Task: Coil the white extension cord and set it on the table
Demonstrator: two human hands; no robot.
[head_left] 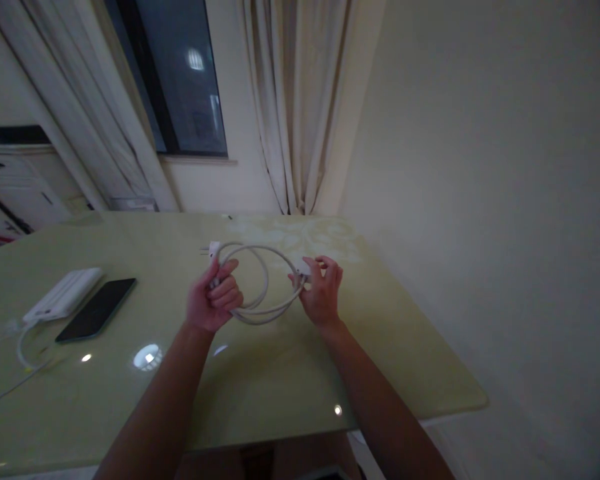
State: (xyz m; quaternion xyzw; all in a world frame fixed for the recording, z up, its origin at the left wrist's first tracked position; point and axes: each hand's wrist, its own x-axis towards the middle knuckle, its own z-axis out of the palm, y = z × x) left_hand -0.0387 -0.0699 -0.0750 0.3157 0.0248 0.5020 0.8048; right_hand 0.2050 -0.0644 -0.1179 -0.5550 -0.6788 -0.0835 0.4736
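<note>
Above the table I hold a white power cord (270, 248) in loose coils between both hands. My left hand (215, 297) is closed around one side of the loops, near a white plug (214, 250) whose metal prongs point left. The fingers of my right hand (323, 290) grip the other side of the cord at a white block-shaped end (304, 267), partly covered by those fingers. The loops sag between the two hands.
On the left of the glossy pale green table (280, 380) lie a white power bank (64, 293) with a cable and a dark phone (97, 310). A wall (480, 200) runs along the right side. Curtains (295, 100) and a window (180, 73) are behind.
</note>
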